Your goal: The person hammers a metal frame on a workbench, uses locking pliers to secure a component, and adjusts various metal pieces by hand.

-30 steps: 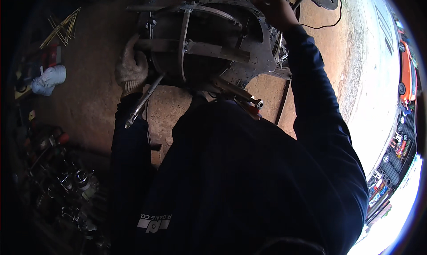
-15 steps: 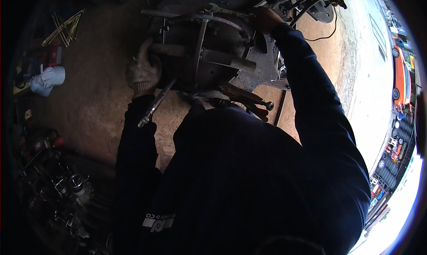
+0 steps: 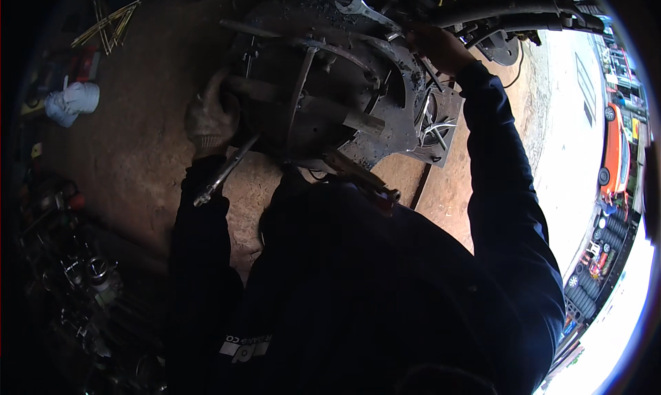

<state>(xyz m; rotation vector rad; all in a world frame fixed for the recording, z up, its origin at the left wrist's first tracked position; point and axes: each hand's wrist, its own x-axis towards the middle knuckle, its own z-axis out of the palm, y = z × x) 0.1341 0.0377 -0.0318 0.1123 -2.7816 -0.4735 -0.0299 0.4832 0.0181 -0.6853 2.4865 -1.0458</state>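
Note:
My left hand, in a dirty knitted glove, is closed around the left end of a flat metal bar. That bar crosses a dark metal plate assembly with curved and straight strips. My bare right hand is at the far right of the plate, its fingers closed on one end of a steel wrench. The wrench's open jaw points to the far left. A metal rod with a shiny end sticks out beside my left forearm. A long rusty tool juts from the plate's near edge.
Dark pipes run along the far right. Thin yellowish rods and a white bundle are on the left. Dark metal parts crowd the lower left. An orange car stands outside at right.
My right hand has drawn back toward the right, and the wrench has come up off the plate with it. My left hand stays at the bar's end. The whole view has shifted slightly.

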